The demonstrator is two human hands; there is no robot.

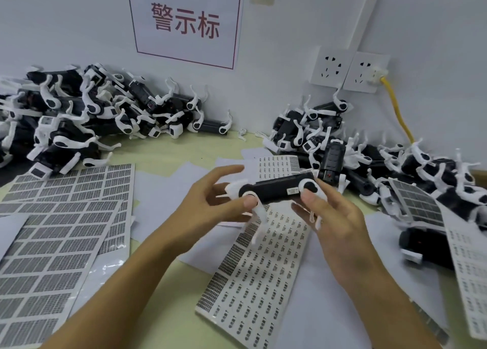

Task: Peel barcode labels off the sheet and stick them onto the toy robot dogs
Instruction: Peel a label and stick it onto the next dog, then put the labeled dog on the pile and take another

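A toy robot dog (276, 187), black in the body with white legs, is held up between both hands above the tabletop (181, 148), lying on its side with its length running left to right. The left hand (210, 203) grips the left end, thumb pressed on the white hip joint and the other fingers spread and curved behind the body. The right hand (332, 216) holds the right end, thumb on the side of the body near the other white joint and the fingers reaching under and behind. A small barcode label (292, 191) sits on the dog's black side, just beside the right thumb (its print is too blurred to read).

Directly under the dog lies a label sheet (253, 269) with rows of small barcode labels; its left columns look different from the rest, possibly already peeled, though that is hard to tell. More sheets of larger grey labels (60, 216) are stacked at the left. One pile of dogs (87, 111) is heaped against the wall at the back left, and another pile (382, 158) lies at the right, below two wall sockets (347, 69) with a yellow cable (398, 111) plugged in. A red-framed sign (184, 21) hangs on the wall.
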